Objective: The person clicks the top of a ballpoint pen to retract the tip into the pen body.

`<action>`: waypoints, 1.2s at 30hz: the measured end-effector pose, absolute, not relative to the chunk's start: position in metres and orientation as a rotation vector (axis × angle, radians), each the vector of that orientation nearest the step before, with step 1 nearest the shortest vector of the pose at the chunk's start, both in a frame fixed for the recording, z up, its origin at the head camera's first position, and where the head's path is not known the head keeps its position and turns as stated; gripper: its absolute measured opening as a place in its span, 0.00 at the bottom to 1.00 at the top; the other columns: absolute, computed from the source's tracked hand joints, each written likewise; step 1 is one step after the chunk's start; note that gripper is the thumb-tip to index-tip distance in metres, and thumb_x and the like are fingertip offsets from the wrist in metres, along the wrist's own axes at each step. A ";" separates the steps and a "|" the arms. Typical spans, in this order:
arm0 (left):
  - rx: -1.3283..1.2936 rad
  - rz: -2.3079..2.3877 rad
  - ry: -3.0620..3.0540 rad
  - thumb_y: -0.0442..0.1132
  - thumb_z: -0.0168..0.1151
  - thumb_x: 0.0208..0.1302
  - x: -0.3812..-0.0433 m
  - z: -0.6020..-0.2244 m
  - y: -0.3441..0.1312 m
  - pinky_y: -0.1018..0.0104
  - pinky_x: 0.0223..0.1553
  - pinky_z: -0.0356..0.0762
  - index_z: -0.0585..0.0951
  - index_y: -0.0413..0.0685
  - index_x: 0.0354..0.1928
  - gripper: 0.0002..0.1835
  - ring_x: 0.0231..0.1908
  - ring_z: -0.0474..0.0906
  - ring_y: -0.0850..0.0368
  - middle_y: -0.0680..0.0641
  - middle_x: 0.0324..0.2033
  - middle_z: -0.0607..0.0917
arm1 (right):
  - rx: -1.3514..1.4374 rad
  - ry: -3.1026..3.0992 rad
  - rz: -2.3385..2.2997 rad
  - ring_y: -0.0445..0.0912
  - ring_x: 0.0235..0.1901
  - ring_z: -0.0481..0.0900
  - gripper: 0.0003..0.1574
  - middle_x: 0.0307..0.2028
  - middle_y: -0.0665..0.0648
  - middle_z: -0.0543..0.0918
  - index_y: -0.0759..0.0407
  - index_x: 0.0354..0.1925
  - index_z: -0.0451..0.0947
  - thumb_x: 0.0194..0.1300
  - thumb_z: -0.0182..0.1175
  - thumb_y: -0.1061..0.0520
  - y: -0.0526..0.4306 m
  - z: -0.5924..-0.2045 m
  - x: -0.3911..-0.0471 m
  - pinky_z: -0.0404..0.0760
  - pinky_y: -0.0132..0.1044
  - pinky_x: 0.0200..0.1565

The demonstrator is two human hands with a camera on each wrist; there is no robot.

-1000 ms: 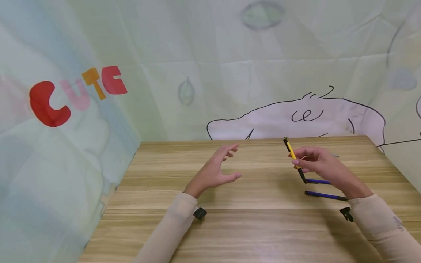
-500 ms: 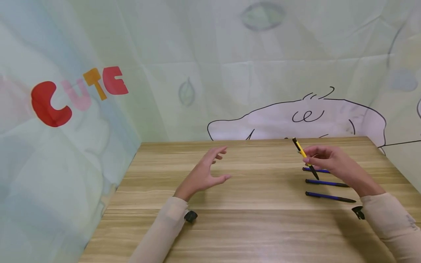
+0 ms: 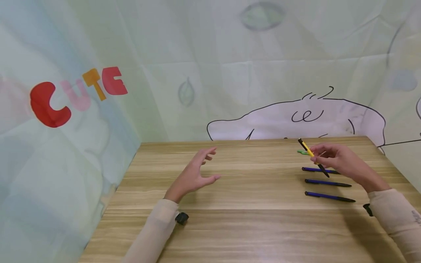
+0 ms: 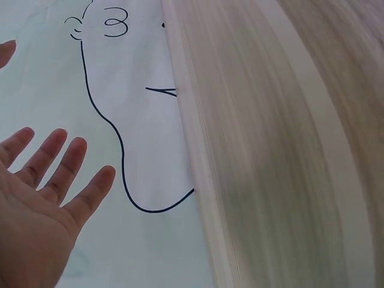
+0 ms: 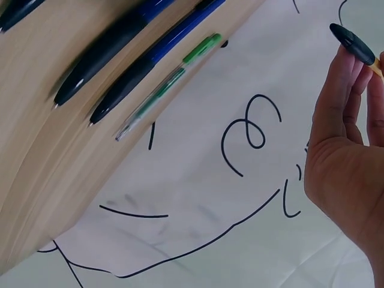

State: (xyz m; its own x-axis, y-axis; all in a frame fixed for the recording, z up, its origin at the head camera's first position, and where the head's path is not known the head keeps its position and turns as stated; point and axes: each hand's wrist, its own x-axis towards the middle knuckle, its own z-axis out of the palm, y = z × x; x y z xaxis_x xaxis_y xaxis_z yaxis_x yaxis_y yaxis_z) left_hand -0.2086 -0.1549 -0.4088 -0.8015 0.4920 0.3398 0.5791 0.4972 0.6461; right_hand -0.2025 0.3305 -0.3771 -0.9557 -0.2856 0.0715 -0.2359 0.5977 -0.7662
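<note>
My right hand (image 3: 338,160) pinches a yellow pen (image 3: 308,149) with black ends between thumb and fingers, tilted above the table's right side. In the right wrist view the pen's black tip (image 5: 351,43) pokes out past the fingers. Below it lie three blue pens with black grips: the far one (image 3: 310,169), the middle one (image 3: 327,182) and the near one (image 3: 329,197), roughly parallel. Behind them is a clear pen with a green end (image 5: 201,49), partly hidden by the right hand in the head view. My left hand (image 3: 194,173) hovers over the table, fingers spread, holding nothing.
The wood-grain table (image 3: 230,233) ends at a back edge against a printed cloth (image 3: 184,44) with a cartoon outline. Another cloth wall with the letters CUTE (image 3: 49,106) runs along the left side. Black wrist straps (image 3: 182,218) show at the sleeves.
My right hand has moved right with the yellow pen, uncovering the blue pens and part of the green one. The left hand has drifted left and slightly down, still spread.
</note>
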 end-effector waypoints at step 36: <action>-0.898 -1.169 -2.651 0.47 0.74 0.60 -0.205 -0.414 -0.187 0.40 0.63 0.73 0.60 0.59 0.77 0.46 0.63 0.72 0.41 0.46 0.67 0.71 | -0.685 2.880 -1.045 0.37 0.34 0.81 0.18 0.37 0.54 0.85 0.65 0.54 0.82 0.65 0.67 0.66 0.368 -0.386 -0.244 0.80 0.31 0.32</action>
